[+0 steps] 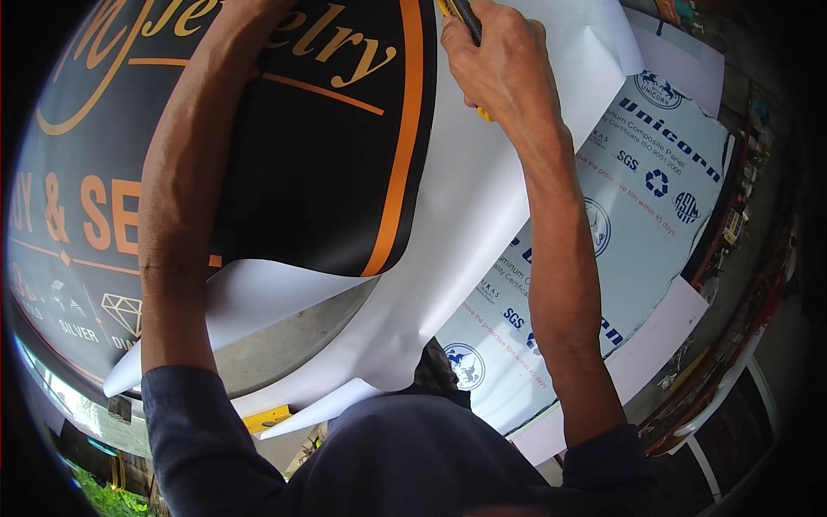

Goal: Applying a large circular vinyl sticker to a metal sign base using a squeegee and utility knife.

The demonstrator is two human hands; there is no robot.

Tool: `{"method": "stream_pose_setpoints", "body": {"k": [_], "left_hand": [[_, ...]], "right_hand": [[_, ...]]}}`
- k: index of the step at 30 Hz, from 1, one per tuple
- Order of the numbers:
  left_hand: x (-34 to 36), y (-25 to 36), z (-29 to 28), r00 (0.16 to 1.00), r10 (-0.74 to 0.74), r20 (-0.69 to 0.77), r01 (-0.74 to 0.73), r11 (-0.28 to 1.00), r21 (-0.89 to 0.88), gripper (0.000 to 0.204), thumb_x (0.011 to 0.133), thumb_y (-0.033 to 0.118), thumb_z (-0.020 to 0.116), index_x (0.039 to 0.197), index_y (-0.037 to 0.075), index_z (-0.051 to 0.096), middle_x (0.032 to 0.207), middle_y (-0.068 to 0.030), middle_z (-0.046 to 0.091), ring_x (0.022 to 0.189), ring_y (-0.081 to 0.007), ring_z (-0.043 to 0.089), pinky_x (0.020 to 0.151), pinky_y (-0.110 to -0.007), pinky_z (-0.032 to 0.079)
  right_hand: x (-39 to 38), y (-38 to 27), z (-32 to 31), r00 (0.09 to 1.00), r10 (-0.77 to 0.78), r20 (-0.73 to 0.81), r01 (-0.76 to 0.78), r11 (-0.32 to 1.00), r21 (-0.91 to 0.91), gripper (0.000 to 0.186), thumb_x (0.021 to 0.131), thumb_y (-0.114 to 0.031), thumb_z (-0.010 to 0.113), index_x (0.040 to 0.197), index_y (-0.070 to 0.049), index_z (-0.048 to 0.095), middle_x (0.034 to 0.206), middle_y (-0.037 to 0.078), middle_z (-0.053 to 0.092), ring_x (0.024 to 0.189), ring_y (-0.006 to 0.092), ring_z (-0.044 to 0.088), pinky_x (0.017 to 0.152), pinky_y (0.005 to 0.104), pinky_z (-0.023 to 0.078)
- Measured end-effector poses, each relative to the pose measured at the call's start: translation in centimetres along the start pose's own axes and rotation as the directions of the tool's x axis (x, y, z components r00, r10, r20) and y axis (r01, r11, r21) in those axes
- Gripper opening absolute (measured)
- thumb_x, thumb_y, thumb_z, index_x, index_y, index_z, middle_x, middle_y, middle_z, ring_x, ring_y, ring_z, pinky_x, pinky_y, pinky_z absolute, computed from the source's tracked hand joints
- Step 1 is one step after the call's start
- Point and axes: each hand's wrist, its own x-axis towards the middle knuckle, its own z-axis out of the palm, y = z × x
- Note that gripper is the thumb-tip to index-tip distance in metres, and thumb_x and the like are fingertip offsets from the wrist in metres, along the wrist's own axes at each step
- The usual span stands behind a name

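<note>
My right hand grips a yellow-and-black utility knife at the top centre, over white sheet backing along the curved edge of a black printed sign with gold lettering and orange lines. My left hand reaches to the sign's upper part; its fingers are cut off at the top edge of the picture. The sign's lower edge curls up, showing its white underside above a bare grey surface.
A light printed composite panel lies at the right, with pale sheets under it. Assorted tools and clutter line the right side. A yellow metal tool sits at the lower front. Green plants show at the lower left.
</note>
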Motion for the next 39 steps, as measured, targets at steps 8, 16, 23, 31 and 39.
{"method": "stream_pose_setpoints", "body": {"k": [8,16,23,31,39], "left_hand": [[0.1,-0.3,0.2,1.000,-0.014,0.019,0.014,1.000,0.008,0.068,0.078,0.062,0.078,0.127,0.015,0.074,0.148,-0.0071,0.060,0.152,-0.0345,0.034,0.126,-0.056,0.017],[0.4,0.1,0.1,0.999,-0.014,0.029,0.014,1.000,-0.002,0.069,0.078,0.061,0.078,0.128,0.015,0.074,0.149,-0.0068,0.059,0.152,-0.0344,0.034,0.126,-0.057,0.016],[0.1,-0.3,0.1,1.000,-0.015,0.026,0.015,1.000,-0.018,0.069,0.077,0.061,0.079,0.128,0.015,0.074,0.149,-0.0065,0.059,0.152,-0.0342,0.034,0.126,-0.057,0.016],[0.0,-0.6,-0.1,0.999,-0.019,0.039,0.019,1.000,-0.001,0.069,0.077,0.061,0.079,0.129,0.014,0.074,0.149,-0.0071,0.058,0.152,-0.0342,0.033,0.126,-0.056,0.016],[0.1,0.3,-0.2,0.999,-0.028,0.038,0.027,0.999,0.016,0.069,0.077,0.061,0.079,0.129,0.016,0.074,0.150,-0.0063,0.058,0.152,-0.0342,0.033,0.126,-0.055,0.016]], "right_hand": [[-0.6,-1.0,-0.5,0.999,0.019,0.030,-0.020,0.999,0.036,0.025,0.093,-0.010,0.057,0.087,0.014,0.062,0.066,0.032,0.062,0.059,0.0422,0.068,0.056,0.0491,0.051],[-0.6,0.2,0.0,1.000,0.001,-0.002,-0.001,0.999,-0.033,0.025,0.094,-0.010,0.058,0.088,0.014,0.062,0.064,0.027,0.062,0.056,0.0379,0.066,0.056,0.0463,0.051],[-0.9,-0.7,-0.5,0.999,0.026,0.033,-0.026,1.000,0.012,0.024,0.094,-0.010,0.058,0.090,0.014,0.063,0.069,0.031,0.064,0.062,0.0421,0.069,0.060,0.0489,0.053],[-2.1,1.1,1.5,0.995,-0.088,-0.049,0.089,0.996,0.025,0.022,0.097,-0.012,0.063,0.086,0.007,0.067,0.061,0.019,0.066,0.055,0.0287,0.073,0.055,0.0390,0.063],[-2.3,1.7,1.9,0.988,-0.113,-0.104,0.116,0.993,0.026,0.022,0.097,-0.011,0.064,0.086,0.007,0.067,0.062,0.020,0.066,0.054,0.0261,0.072,0.052,0.0370,0.061]]}}
